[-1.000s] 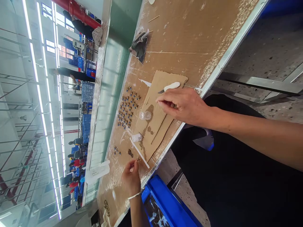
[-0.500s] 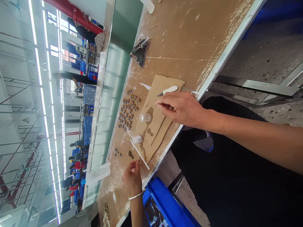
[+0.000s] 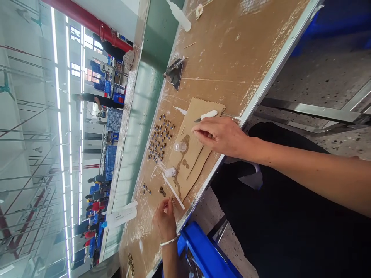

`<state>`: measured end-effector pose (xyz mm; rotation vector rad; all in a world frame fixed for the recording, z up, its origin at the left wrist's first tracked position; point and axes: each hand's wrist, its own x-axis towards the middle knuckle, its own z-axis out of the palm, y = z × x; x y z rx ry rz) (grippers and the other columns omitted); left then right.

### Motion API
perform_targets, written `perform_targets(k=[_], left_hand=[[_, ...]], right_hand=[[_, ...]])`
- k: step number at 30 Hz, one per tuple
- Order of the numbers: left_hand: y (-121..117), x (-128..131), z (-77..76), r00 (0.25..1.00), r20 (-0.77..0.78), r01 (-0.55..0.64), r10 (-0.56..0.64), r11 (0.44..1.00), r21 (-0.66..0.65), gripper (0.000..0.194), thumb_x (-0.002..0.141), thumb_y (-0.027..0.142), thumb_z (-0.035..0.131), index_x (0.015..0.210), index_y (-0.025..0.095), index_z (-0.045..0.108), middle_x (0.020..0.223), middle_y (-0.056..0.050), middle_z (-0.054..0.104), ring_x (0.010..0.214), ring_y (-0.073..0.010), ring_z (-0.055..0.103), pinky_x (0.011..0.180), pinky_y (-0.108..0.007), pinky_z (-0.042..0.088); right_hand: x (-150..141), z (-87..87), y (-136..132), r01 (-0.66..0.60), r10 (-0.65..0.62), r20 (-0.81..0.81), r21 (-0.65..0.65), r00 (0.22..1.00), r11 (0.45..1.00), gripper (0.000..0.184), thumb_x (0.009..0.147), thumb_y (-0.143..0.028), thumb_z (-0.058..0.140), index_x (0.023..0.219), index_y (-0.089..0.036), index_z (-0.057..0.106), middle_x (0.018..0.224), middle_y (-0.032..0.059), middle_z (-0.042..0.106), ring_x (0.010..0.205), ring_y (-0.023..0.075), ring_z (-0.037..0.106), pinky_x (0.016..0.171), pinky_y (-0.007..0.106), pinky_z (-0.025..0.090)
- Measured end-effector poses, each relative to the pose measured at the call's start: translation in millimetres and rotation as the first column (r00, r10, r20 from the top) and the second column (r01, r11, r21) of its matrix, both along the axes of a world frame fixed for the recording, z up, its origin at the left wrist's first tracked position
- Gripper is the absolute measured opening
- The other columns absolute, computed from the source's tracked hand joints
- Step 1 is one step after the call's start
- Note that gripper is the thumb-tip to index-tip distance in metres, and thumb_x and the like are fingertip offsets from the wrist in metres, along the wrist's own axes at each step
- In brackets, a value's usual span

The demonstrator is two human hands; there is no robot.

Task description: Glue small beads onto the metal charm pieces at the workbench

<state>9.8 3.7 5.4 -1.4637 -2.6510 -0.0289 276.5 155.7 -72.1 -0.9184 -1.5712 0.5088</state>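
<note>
The view is turned on its side. My left hand (image 3: 165, 220), with a bangle (image 3: 169, 241) at its wrist, pinches a small metal piece (image 3: 172, 199) by the table's near edge; the piece is too small to name further. My right hand (image 3: 220, 135) is over the cardboard sheet (image 3: 199, 144), thumb and fingers pressed together; whatever they hold is hidden. Beside its knuckles lies a white-handled knife (image 3: 209, 114). Two small clear cups (image 3: 180, 146) stand on or at the cardboard, near brown wet stains. Many small brass-and-blue pieces (image 3: 160, 139) are laid out past it.
A dark cloth scrap (image 3: 174, 73) and a white nozzle bottle (image 3: 182, 19) lie to the right on the table. A white bottle (image 3: 121, 215) stands at the far left. Dark small parts (image 3: 162, 191) form a pile. A blue bin (image 3: 203, 251) sits below the table edge.
The camera has shifted a little, bringing more of the nozzle bottle into view. Both hands keep nearly the same pose and place over the table.
</note>
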Motion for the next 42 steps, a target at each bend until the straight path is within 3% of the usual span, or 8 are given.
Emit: perform_targets(k=[7, 10, 13, 17, 22, 27, 33, 42], left_hand=[[-17.7, 23.3, 1.4, 0.996, 0.089, -0.039, 0.016, 0.962, 0.269, 0.032, 0.072, 0.046, 0.055, 0.077, 0.017, 0.068, 0.079, -0.007, 0.072, 0.079, -0.0234, 0.067, 0.073, -0.035, 0.051], [-30.0, 53.5, -2.5, 0.940, 0.340, -0.207, 0.028, 0.839, 0.503, 0.031, 0.065, 0.044, 0.068, 0.081, 0.018, 0.069, 0.078, -0.003, 0.073, 0.077, -0.0203, 0.068, 0.072, -0.032, 0.054], [-40.0, 77.9, -10.9, 0.878, 0.473, -0.284, -0.069, 0.720, 0.633, 0.027, 0.063, 0.038, 0.074, 0.080, 0.018, 0.069, 0.073, -0.001, 0.073, 0.067, -0.0166, 0.068, 0.065, -0.027, 0.057], [-50.4, 90.8, -20.8, 0.874, 0.398, -0.088, -0.278, 0.716, 0.692, 0.018, 0.067, 0.033, 0.073, 0.079, 0.019, 0.069, 0.075, 0.000, 0.073, 0.074, -0.0169, 0.069, 0.071, -0.025, 0.057], [-56.4, 92.0, -20.7, 0.847, 0.183, 0.282, -0.499, 0.715, 0.640, 0.015, 0.080, 0.032, 0.061, 0.079, 0.019, 0.068, 0.077, -0.001, 0.070, 0.079, -0.0173, 0.068, 0.089, -0.037, 0.053], [-54.0, 89.9, -17.6, 0.757, -0.008, 0.530, -0.654, 0.605, 0.594, 0.013, 0.084, 0.026, 0.056, 0.082, 0.019, 0.066, 0.075, -0.001, 0.068, 0.071, -0.0137, 0.066, 0.088, -0.038, 0.053], [-49.8, 95.4, -14.5, 0.712, 0.005, 0.532, -0.702, 0.544, 0.649, 0.008, 0.080, 0.017, 0.059, 0.085, 0.019, 0.065, 0.072, 0.001, 0.067, 0.064, -0.0115, 0.063, 0.088, -0.039, 0.050], [-46.6, 111.5, -5.8, 0.717, -0.187, 0.628, -0.672, 0.504, 0.593, 0.008, 0.077, 0.010, 0.062, 0.076, 0.018, 0.063, 0.068, 0.000, 0.067, 0.062, -0.0098, 0.062, 0.087, -0.040, 0.047]], right_hand=[[4.4, 5.8, -13.1, -0.027, 0.077, -0.239, 0.209, 0.968, 0.978, 0.018, 0.089, -0.017, 0.045, 0.095, -0.013, 0.061, 0.073, 0.0008, 0.056, 0.065, 0.0066, 0.049, 0.062, 0.019, 0.040], [-3.6, 7.2, -39.2, -0.275, 0.316, -0.232, 0.192, 0.920, 0.942, 0.015, 0.089, -0.016, 0.046, 0.093, -0.013, 0.061, 0.076, 0.0020, 0.058, 0.070, 0.0074, 0.051, 0.066, 0.020, 0.041], [-18.6, 3.8, -68.4, -0.597, 0.597, -0.198, 0.066, 0.778, 0.800, 0.013, 0.088, -0.015, 0.050, 0.091, -0.012, 0.062, 0.080, 0.0027, 0.059, 0.075, 0.0078, 0.054, 0.070, 0.019, 0.042], [-30.9, 0.6, -90.1, -0.739, 0.730, -0.177, 0.019, 0.660, 0.673, 0.012, 0.087, -0.015, 0.052, 0.089, -0.011, 0.064, 0.079, 0.0033, 0.060, 0.079, 0.0089, 0.055, 0.074, 0.018, 0.043], [-30.5, 5.7, -91.0, -0.745, 0.750, -0.154, 0.102, 0.643, 0.659, 0.016, 0.090, -0.019, 0.049, 0.087, -0.010, 0.063, 0.078, 0.0038, 0.059, 0.077, 0.0088, 0.052, 0.072, 0.018, 0.043], [-28.3, 9.6, -90.4, -0.730, 0.744, -0.105, 0.146, 0.660, 0.668, 0.017, 0.091, -0.019, 0.048, 0.087, -0.010, 0.061, 0.076, 0.0040, 0.058, 0.075, 0.0087, 0.051, 0.069, 0.018, 0.042], [-25.2, 10.4, -93.1, -0.727, 0.746, -0.068, 0.182, 0.662, 0.662, 0.014, 0.090, -0.018, 0.050, 0.087, -0.009, 0.060, 0.076, 0.0050, 0.058, 0.074, 0.0093, 0.051, 0.069, 0.019, 0.043], [-20.4, 12.9, -93.2, -0.707, 0.736, -0.038, 0.247, 0.676, 0.663, 0.014, 0.091, -0.019, 0.048, 0.088, -0.010, 0.059, 0.079, 0.0059, 0.059, 0.075, 0.0091, 0.052, 0.069, 0.020, 0.044]])
